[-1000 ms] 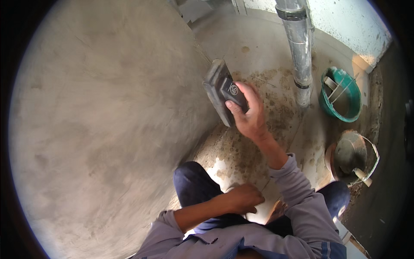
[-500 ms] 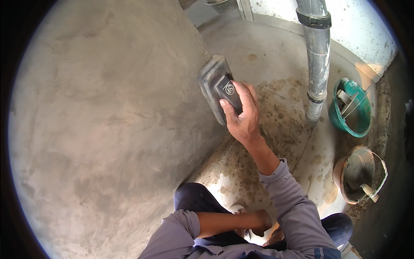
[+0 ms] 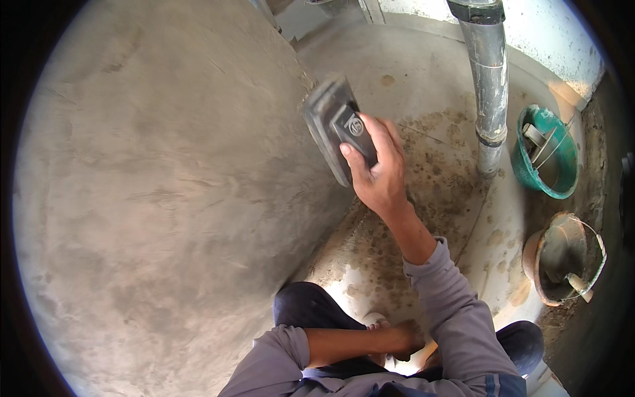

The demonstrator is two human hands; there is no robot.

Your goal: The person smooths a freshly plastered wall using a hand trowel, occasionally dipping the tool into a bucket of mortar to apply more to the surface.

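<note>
Right hand (image 3: 380, 165) pinches black float (image 3: 336, 129) by its handle (image 3: 361, 137), thumb near side, fingers far side. Float sits at right edge of grey plastered wall (image 3: 165, 198), base facing wall; long axis points away from worker, far end leaning left. Broad wall surface leftward; room rightward over stained floor (image 3: 440, 159) to pipe (image 3: 486, 86). Left hand (image 3: 405, 339) low between knees (image 3: 301, 308); can't tell its grip.
</note>
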